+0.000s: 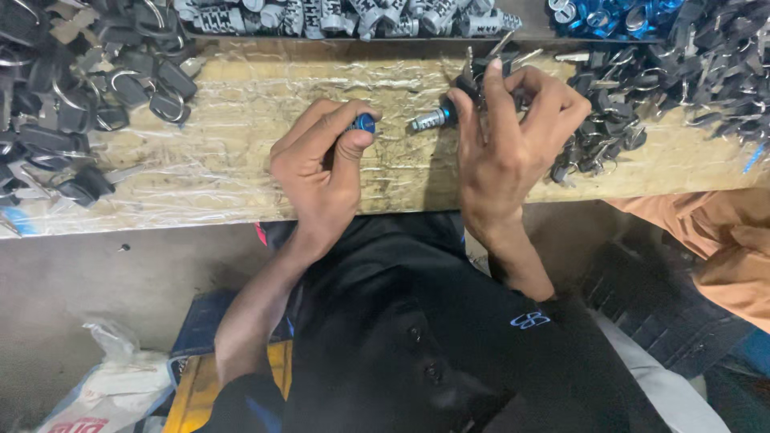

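My left hand (321, 164) rests on the plastic-covered wooden bench (241, 120), fingers curled around a small blue-capped part (365, 123) whose tip pokes out by the thumb. My right hand (513, 136) holds a silver lock cylinder (427, 120) with a black end, pointed left toward the blue part, and also grips a bunch of black-headed keys (481, 68) between its fingers. A small gap separates the cylinder tip and the blue part.
Black padlocks and keys (72, 88) are heaped at the left, more black keys (666, 80) at the right. Silver cylinders (345, 16) and blue parts (609, 14) fill trays at the back. Another person's orange sleeve (722, 232) is at the right.
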`<act>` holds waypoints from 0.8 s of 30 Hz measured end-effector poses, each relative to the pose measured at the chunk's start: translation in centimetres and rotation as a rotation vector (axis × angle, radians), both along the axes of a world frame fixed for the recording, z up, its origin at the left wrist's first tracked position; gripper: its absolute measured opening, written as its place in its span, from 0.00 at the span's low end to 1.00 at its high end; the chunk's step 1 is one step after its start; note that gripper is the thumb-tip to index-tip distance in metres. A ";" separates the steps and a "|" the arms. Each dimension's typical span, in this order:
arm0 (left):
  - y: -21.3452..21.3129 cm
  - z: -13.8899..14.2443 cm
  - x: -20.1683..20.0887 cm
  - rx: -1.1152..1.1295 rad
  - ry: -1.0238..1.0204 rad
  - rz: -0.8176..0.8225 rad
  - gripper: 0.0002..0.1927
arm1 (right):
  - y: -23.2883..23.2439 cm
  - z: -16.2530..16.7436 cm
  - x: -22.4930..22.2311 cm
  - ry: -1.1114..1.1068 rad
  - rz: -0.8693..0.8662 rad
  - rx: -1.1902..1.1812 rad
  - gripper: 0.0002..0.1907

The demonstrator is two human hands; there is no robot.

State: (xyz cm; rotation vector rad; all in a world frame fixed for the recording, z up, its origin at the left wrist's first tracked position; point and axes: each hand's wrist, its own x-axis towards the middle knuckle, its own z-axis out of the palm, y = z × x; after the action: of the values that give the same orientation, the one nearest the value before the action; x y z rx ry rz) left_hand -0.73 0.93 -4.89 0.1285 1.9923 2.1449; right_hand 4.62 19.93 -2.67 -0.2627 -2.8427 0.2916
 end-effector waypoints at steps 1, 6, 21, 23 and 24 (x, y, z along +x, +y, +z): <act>-0.1 -0.1 0.0 0.002 -0.002 -0.026 0.08 | -0.1 0.0 0.1 -0.012 -0.004 0.014 0.24; -1.1 -0.7 -0.2 0.124 -0.038 -0.078 0.10 | -0.6 0.3 -0.1 0.012 0.025 0.004 0.22; -1.9 -0.4 -1.0 0.419 -0.050 -0.323 0.23 | -0.9 3.8 -0.7 0.205 0.139 -1.475 0.11; -1.7 0.1 -0.7 0.397 -0.055 -0.365 0.23 | -0.9 5.1 0.0 0.039 0.162 -1.301 0.09; -1.6 0.3 -0.6 0.369 -0.060 -0.385 0.23 | -0.8 5.7 0.2 -0.016 0.199 -1.156 0.08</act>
State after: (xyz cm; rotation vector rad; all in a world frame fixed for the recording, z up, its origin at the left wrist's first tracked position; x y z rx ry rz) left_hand -1.28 -0.71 -4.59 0.4578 1.3818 2.1931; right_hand 4.82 19.16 3.03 -0.1772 -2.3563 1.9264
